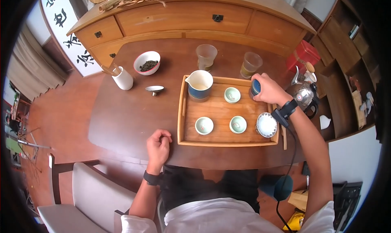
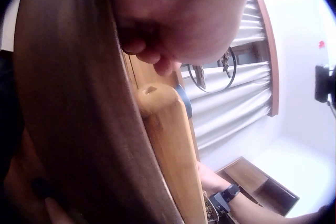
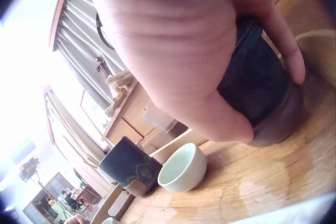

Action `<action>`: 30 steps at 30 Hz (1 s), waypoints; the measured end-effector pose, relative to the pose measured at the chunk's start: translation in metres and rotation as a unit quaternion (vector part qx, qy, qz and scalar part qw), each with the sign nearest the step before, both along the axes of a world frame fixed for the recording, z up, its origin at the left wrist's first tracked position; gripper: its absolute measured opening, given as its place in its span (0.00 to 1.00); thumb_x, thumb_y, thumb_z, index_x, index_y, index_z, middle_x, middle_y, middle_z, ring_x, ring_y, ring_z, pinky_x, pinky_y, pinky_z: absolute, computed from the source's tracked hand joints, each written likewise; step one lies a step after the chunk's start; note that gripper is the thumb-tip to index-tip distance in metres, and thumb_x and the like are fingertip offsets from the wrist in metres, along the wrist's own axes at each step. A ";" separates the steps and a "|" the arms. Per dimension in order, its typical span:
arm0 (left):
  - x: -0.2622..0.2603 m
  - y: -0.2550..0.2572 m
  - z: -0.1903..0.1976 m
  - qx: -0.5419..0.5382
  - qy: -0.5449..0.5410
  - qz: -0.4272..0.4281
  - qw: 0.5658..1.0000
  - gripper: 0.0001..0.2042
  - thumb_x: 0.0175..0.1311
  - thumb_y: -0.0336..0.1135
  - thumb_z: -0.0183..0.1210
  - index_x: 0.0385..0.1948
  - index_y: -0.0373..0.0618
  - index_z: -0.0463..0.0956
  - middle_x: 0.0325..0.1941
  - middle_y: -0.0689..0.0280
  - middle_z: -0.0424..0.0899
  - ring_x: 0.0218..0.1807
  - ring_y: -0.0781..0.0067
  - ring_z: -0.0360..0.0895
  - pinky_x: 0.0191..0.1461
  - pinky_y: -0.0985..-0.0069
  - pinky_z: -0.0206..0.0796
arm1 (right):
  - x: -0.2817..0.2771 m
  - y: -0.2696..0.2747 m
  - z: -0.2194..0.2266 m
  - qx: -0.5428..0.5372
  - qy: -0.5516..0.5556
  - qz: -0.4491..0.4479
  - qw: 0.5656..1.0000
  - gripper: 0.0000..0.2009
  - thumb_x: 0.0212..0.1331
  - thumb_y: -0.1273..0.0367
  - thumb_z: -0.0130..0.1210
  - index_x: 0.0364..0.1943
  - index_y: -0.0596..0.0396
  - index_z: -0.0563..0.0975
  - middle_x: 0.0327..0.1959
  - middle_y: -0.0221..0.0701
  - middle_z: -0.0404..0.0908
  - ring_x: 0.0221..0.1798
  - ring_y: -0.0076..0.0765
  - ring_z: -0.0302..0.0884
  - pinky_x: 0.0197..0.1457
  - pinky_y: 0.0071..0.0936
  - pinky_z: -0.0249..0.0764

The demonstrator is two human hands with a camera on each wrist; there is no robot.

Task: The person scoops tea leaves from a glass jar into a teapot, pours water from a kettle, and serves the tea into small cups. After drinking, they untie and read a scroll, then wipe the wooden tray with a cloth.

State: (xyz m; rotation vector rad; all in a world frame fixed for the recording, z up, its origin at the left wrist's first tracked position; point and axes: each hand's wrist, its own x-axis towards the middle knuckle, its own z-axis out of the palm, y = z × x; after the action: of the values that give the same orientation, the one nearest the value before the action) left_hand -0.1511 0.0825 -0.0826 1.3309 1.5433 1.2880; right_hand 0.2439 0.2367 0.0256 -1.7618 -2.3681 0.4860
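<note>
Left hand [image 1: 159, 146] nearest, just off the tray's [image 1: 220, 143] near left corner, at the table's edge. Fingers loosely curled, nothing in them.

Near row on the tray: two green cups [image 1: 204, 126] [image 1: 238, 124], then one patterned bowl [image 1: 266, 125] at the near right corner.

Far row on the tray: one blue pitcher [image 1: 200, 91] at the left, a third green cup in the middle, and at the right end the blue cup [image 1: 255, 87]. Right hand [image 1: 272, 89] has that cup, thumb and fingers bent partway round its sides; base looks to rest on the wood.

Step, as judged: handling the blue cup, at a lift or a set-down; cannot tell which. Next move calls for keeping it level and clear of the patterned bowl.

Left of the tray: one strainer [image 1: 154, 89], one white holder [image 1: 123, 79]. Right of it: one kettle [image 1: 303, 96].

Beyond the tray: one bowl of leaves [image 1: 147, 63] off to the left, two tumblers [image 1: 206, 57] [image 1: 251, 64] behind its far edge. Farthest, one drawer cabinet [image 1: 175, 19].
</note>
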 end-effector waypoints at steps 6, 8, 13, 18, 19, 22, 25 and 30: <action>-0.003 0.001 -0.007 -0.005 -0.021 0.007 1.000 0.10 0.56 0.17 0.45 0.28 0.38 0.78 0.21 0.68 0.79 0.24 0.82 0.72 0.29 0.82 0.63 | -0.006 -0.007 0.004 -0.011 -0.014 0.023 1.000 0.26 0.41 0.69 0.67 0.50 0.53 0.72 0.46 0.49 0.72 0.48 0.60 0.75 0.53 0.41 0.73; -0.001 0.002 -0.006 -0.011 -0.052 0.004 0.999 0.10 0.56 0.17 0.45 0.27 0.39 0.78 0.21 0.68 0.79 0.24 0.82 0.72 0.29 0.82 0.63 | -0.002 -0.005 0.000 0.016 -0.013 0.016 1.000 0.27 0.41 0.68 0.67 0.50 0.52 0.72 0.46 0.49 0.72 0.48 0.60 0.75 0.52 0.42 0.73; -0.003 0.000 0.002 0.004 0.006 0.002 1.000 0.11 0.57 0.17 0.45 0.28 0.39 0.78 0.21 0.68 0.79 0.25 0.82 0.73 0.29 0.82 0.64 | 0.008 -0.007 -0.003 0.006 -0.020 -0.004 1.000 0.29 0.40 0.68 0.67 0.52 0.53 0.71 0.46 0.49 0.72 0.49 0.60 0.75 0.53 0.41 0.73; -0.002 0.003 -0.010 -0.001 -0.033 0.002 0.999 0.10 0.58 0.17 0.45 0.28 0.39 0.78 0.21 0.67 0.79 0.25 0.82 0.73 0.30 0.81 0.65 | 0.000 -0.012 0.001 0.010 -0.010 0.000 1.000 0.29 0.41 0.68 0.67 0.52 0.54 0.71 0.46 0.48 0.72 0.49 0.60 0.75 0.54 0.41 0.73; -0.001 0.002 -0.009 0.005 -0.027 -0.001 1.000 0.10 0.58 0.17 0.45 0.28 0.39 0.78 0.21 0.67 0.79 0.25 0.82 0.73 0.30 0.81 0.65 | -0.001 -0.009 -0.001 0.015 -0.005 -0.001 1.000 0.29 0.41 0.68 0.67 0.52 0.54 0.71 0.46 0.48 0.72 0.49 0.60 0.75 0.54 0.41 0.73; -0.001 0.000 -0.001 0.016 -0.004 -0.001 1.000 0.10 0.58 0.18 0.45 0.28 0.39 0.78 0.21 0.67 0.79 0.25 0.81 0.74 0.30 0.81 0.65 | 0.005 -0.003 -0.006 0.022 -0.008 -0.017 1.000 0.29 0.41 0.67 0.67 0.52 0.52 0.71 0.47 0.49 0.72 0.49 0.59 0.75 0.54 0.41 0.73; -0.002 0.000 0.001 0.011 0.000 0.007 1.000 0.10 0.58 0.18 0.46 0.28 0.38 0.78 0.21 0.67 0.80 0.25 0.80 0.75 0.30 0.81 0.66 | 0.006 -0.001 -0.004 0.008 -0.010 -0.019 1.000 0.29 0.41 0.67 0.69 0.51 0.54 0.71 0.46 0.46 0.72 0.49 0.55 0.73 0.54 0.38 0.72; -0.003 0.004 -0.013 0.007 -0.033 0.004 0.999 0.10 0.58 0.18 0.45 0.28 0.38 0.78 0.21 0.66 0.80 0.25 0.80 0.75 0.30 0.81 0.65 | 0.006 -0.007 -0.003 0.003 -0.002 -0.011 1.000 0.29 0.39 0.67 0.69 0.51 0.54 0.71 0.44 0.46 0.72 0.48 0.54 0.73 0.53 0.38 0.72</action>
State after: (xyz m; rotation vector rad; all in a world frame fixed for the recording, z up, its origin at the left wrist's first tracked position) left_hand -0.1540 0.0863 -0.0960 1.2797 1.4994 1.3358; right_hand 0.2502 0.2298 0.0223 -1.7848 -2.3484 0.4741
